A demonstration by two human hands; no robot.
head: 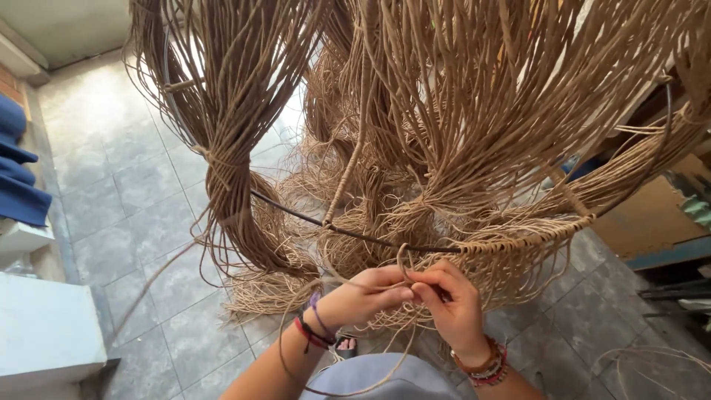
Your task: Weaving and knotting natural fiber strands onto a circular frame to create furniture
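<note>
A curved black metal frame rod (348, 233) runs across the middle, partly wrapped in tan wicker strands on its right stretch (533, 235). Many long tan strands hang in tied bundles (229, 178) above and behind it. My left hand (363, 296) and my right hand (448, 300) meet just below the rod, both pinching one tan strand (402, 259) that loops over the rod. Both wrists wear bead and cord bracelets.
Grey tiled floor (126, 200) lies below. A white ledge (44, 326) and blue fabric (15, 170) sit at the left. Cardboard and dark shelving (659, 222) stand at the right. Loose strands trail on the floor at lower right (652, 363).
</note>
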